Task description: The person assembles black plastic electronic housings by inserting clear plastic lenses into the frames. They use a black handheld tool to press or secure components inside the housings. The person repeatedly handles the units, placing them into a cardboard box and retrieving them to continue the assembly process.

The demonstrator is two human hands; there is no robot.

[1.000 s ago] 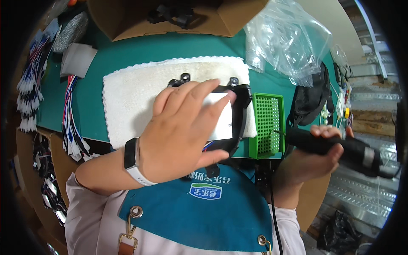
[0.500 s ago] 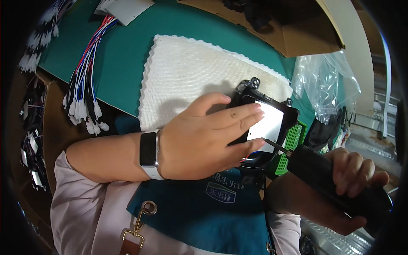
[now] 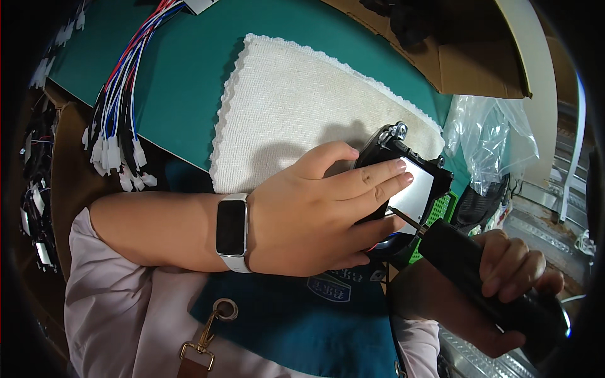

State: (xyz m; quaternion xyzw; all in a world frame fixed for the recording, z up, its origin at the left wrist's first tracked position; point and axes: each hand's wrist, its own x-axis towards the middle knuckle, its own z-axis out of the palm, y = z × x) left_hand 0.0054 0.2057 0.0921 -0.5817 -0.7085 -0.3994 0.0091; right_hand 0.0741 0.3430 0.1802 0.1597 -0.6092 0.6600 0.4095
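Green mat (image 3: 183, 94) spread over the bench, a white cloth (image 3: 283, 120) laid on it, presumably as padding for the work. Cardboard box (image 3: 479, 57) kept at the far edge, a clear bag (image 3: 488, 135) beside it. Bundled wires (image 3: 120, 113) with white plugs set aside at the left. A black module (image 3: 409, 183) with a pale panel is held at the cloth's near right corner, partly off it, pressed flat under the left hand (image 3: 315, 217) (fingers extended over the panel, thumb under the edge, likely to stop it turning). The right hand (image 3: 504, 283) is wrapped fully round a black driver (image 3: 479, 277), its bit (image 3: 403, 217) brought to the module's near edge. A green tray (image 3: 441, 214) is glimpsed behind, mostly hidden.
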